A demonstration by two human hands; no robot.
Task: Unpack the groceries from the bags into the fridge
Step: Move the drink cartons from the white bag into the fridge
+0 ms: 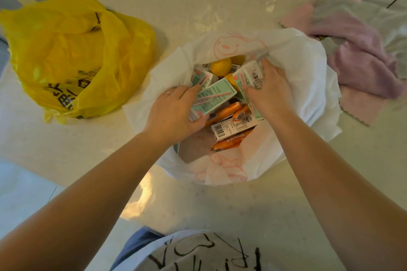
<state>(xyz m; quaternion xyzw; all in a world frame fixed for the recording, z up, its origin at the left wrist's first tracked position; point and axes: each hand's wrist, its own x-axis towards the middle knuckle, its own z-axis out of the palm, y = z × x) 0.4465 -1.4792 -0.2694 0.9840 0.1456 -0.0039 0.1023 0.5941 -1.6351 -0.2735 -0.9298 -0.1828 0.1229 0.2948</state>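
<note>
A white plastic bag (308, 68) lies open on the table. Inside it are several small green-and-white drink cartons, lemons (221, 66) and orange sausage packs (226, 112). My left hand (174, 112) grips one tilted carton (214, 97), thumb under its lower end and fingers over its top edge. My right hand (269, 92) grips another carton (250, 77) at the bag's right side, fingers curled over it. A further carton (233, 127) with a barcode lies flat below them.
A yellow plastic bag (72, 57) sits crumpled at the left of the pale table (176, 6). A pink and grey cloth (361, 50) lies at the right. White chair backs show beyond the table's far edge.
</note>
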